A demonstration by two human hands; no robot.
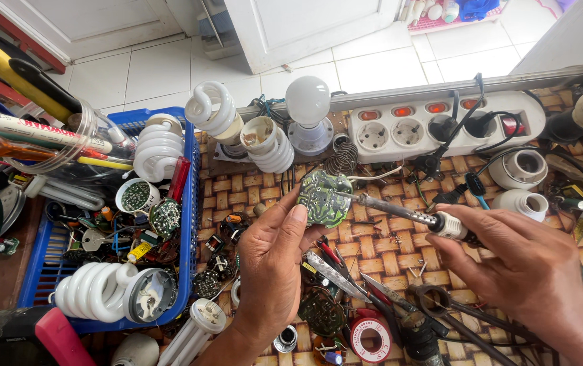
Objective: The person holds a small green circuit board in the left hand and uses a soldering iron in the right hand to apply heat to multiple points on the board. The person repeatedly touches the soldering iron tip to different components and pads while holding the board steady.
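Both hands fill the lower middle of the frame above a woven-pattern tabletop (379,254). At lower centre the left hand (271,264) is closed on a round green circuit board (323,196), thumb on its face and fingers behind, holding it up at mid-frame. From the lower right the right hand (529,271) grips a soldering iron (413,217) by its handle, and the metal tip touches the board's right edge. Below the hands lie a red-labelled solder reel (371,335), scissors (440,305), a blade and another small board, close together on the tabletop. On the left a blue basket (193,203) holds spiral lamps (159,146), lamp bases and loose round boards. More spiral lamps and a white globe bulb (308,102) stand at upper centre, just left of a white power strip (440,125) with red switches and black plugs. White lamp sockets (522,169) sit at the right edge. Screwdrivers in a clear jar (47,135) stick out at upper left.
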